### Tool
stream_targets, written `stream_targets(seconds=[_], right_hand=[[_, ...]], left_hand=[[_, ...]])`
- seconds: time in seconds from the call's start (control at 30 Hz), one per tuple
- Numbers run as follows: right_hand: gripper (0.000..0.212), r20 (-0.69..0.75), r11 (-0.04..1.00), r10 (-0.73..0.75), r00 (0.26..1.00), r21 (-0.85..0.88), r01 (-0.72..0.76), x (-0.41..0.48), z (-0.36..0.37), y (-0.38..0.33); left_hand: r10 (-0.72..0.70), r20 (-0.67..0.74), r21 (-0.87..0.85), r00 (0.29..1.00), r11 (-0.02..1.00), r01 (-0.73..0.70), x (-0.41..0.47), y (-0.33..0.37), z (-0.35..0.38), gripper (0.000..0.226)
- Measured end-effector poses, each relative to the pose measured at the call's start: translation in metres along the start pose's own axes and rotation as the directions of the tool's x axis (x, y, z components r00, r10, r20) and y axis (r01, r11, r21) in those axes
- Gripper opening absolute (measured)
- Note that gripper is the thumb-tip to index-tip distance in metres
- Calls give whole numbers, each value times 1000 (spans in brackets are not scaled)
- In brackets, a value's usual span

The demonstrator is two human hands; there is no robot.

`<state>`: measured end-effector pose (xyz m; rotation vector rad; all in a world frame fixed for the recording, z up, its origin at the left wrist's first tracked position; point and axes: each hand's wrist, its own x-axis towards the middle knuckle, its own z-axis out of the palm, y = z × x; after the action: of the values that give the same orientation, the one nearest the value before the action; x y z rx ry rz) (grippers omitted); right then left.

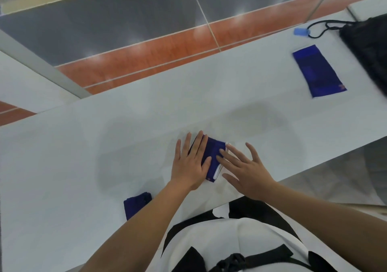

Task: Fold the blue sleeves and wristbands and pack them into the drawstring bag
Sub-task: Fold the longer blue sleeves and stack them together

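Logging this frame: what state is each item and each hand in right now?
left hand: fingers straight, pressing flat on the centre blue piece.
right hand: fingers straight and spread, pressing that piece's right edge.
centre blue piece: folded, white edge showing, under both hands.
blue sleeve: lying flat, untouched, not packed.
small blue piece: folded, beside the left forearm.
drawstring bag: lying limp at far right; mouth not visible.

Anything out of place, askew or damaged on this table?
Nothing stands out. The left hand and right hand press a folded blue piece flat; a blue sleeve lies flat beside the drawstring bag.
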<state>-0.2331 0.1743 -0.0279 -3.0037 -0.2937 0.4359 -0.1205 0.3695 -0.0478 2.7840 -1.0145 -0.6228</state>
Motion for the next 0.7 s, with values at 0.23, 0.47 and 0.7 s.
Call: stream_targets(seconds=[0.23, 0.47, 0.7], right_hand=[[60, 30, 996, -15, 999, 85, 13, 4, -10, 2], [53, -127, 749, 553, 823, 508, -425, -12, -53, 115], [72, 181, 538, 747, 640, 401, -742, -14, -66, 300]], left_hand=[[-53, 122, -44, 991, 997, 59, 0, 8, -18, 66], [-143, -82, -326, 986, 939, 109, 23, 52, -55, 57], [-87, 22, -346, 996, 934, 90, 70, 154, -50, 57]])
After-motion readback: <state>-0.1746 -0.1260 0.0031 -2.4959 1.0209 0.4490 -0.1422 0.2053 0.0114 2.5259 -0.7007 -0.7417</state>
